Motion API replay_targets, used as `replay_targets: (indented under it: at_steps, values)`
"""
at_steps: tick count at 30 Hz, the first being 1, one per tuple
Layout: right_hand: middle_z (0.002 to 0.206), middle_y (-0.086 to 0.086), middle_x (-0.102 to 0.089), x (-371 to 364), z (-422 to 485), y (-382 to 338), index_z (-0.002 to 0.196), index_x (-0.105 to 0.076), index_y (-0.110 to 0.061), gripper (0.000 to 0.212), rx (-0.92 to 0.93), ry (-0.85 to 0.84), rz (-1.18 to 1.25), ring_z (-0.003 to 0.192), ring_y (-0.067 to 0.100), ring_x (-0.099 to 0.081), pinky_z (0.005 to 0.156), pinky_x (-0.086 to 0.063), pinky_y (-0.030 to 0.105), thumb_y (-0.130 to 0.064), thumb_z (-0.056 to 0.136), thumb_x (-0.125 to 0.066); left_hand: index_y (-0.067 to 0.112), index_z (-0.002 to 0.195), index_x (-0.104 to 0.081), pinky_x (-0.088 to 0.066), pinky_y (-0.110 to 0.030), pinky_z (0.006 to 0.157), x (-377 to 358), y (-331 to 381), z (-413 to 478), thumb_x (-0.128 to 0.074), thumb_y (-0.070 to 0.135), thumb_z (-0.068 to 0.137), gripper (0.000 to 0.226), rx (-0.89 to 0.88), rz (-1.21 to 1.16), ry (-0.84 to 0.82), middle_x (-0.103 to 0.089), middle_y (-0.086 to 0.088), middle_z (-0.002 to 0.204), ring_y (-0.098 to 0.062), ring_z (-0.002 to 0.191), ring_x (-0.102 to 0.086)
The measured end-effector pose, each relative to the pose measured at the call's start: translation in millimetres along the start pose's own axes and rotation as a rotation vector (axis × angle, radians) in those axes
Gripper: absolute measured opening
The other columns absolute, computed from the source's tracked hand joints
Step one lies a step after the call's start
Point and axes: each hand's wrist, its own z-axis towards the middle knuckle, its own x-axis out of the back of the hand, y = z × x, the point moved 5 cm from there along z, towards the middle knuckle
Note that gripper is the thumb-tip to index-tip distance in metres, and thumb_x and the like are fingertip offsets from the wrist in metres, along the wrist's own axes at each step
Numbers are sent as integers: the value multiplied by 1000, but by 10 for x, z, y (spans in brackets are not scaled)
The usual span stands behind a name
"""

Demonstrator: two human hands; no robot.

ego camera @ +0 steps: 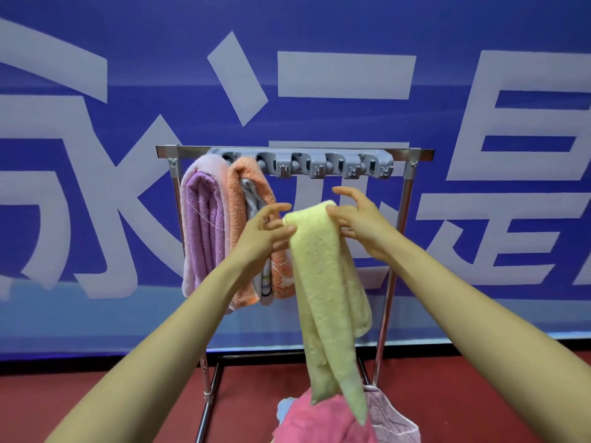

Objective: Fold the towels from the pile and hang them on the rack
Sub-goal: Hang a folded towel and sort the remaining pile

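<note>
A pale yellow towel (323, 276), folded lengthwise, hangs down from my two hands in front of the rack. My left hand (267, 230) pinches its top left edge. My right hand (358, 219) holds the top right edge with thumb and fingers, the forefinger stretched upward. The metal rack (415, 154) carries a grey strip of hook clips (316, 164). A purple-pink towel (204, 225) hangs at the rack's left end, and an orange towel (238, 199) with a grey one folded inside hangs beside it. The pile (323, 420) of pink and mauve towels lies below.
A blue banner (319, 75) with large white characters stands right behind the rack. The floor (112, 398) is dark red. The rack's legs and base bars (211, 378) run down to the floor near the pile.
</note>
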Motion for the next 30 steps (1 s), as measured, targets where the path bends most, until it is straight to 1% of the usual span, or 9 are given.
replay_targets:
  at_steps: [3, 5, 7, 10, 14, 16, 19, 27, 30]
  values:
    - [109, 12, -67, 75, -61, 63, 130, -42, -14, 49, -90, -61, -135, 98, 19, -66, 83, -55, 30, -17, 88, -68, 11, 120, -55, -54, -25, 68, -68, 74, 83, -59, -3, 90, 33, -22, -19, 41, -68, 0, 83, -11, 76, -67]
    - [106, 12, -65, 144, -55, 60, 123, -47, -12, 42, -41, 6, -112, 97, 21, -65, 82, -56, 31, -14, 88, -69, 8, 127, -51, -54, -24, 65, -103, 53, 116, -58, 1, 92, 36, 49, -12, 52, -66, -6, 93, -13, 76, -65]
    - [102, 11, -63, 196, -28, 35, 113, -52, -16, 31, 35, 106, -103, 99, 25, -65, 86, -56, 38, -16, 87, -69, 9, 131, -45, -54, -23, 63, -144, 1, 105, -62, 5, 91, 44, 123, 21, 21, -65, -11, 104, -12, 76, -67]
    - [100, 14, -66, 150, -8, -8, 105, -58, -14, 22, 87, 142, -98, 95, 26, -66, 87, -56, 43, -16, 86, -70, 13, 133, -41, -54, -22, 66, -188, -40, 79, -65, 0, 87, 54, 111, 136, -51, -63, -14, 114, -13, 87, -67]
    - [104, 13, -65, 28, -21, -45, 114, -59, -12, 31, 71, 27, -128, 95, 22, -65, 87, -55, 39, -9, 86, -69, 9, 137, -40, -51, -30, 81, -151, 4, 106, -51, -6, 93, 48, 34, 242, -32, -60, -15, 108, -18, 91, -59]
    - [104, 7, -62, 5, -40, -52, 119, -57, -12, 37, 93, -18, -141, 93, 19, -64, 82, -55, 34, -3, 85, -67, 10, 139, -39, -50, -26, 79, -163, 31, 115, -45, -5, 95, 46, 10, 288, -53, -59, -13, 109, -16, 91, -56]
    - [104, 0, -58, 46, -46, -58, 123, -54, -14, 41, 140, 23, -167, 86, 11, -62, 76, -55, 31, -3, 86, -67, 12, 140, -39, -52, -21, 79, -201, 33, 128, -44, -2, 98, 45, 1, 304, -118, -63, -10, 116, -12, 94, -61]
    - [117, 1, -60, 159, -19, -19, 127, -53, -22, 37, 143, 63, -258, 108, 15, -59, 92, -53, 38, -18, 91, -63, 13, 131, -49, -53, -21, 67, -255, 55, 129, -53, -5, 93, 42, 40, 112, -178, -71, 3, 102, -6, 85, -68]
    - [119, 5, -58, 185, -26, 38, 131, -47, -20, 40, 71, 78, -263, 106, 19, -60, 94, -52, 40, -24, 93, -59, 12, 132, -50, -55, -32, 81, -244, 55, 148, -56, -4, 92, 44, 41, 101, -194, -70, 0, 109, -14, 95, -66]
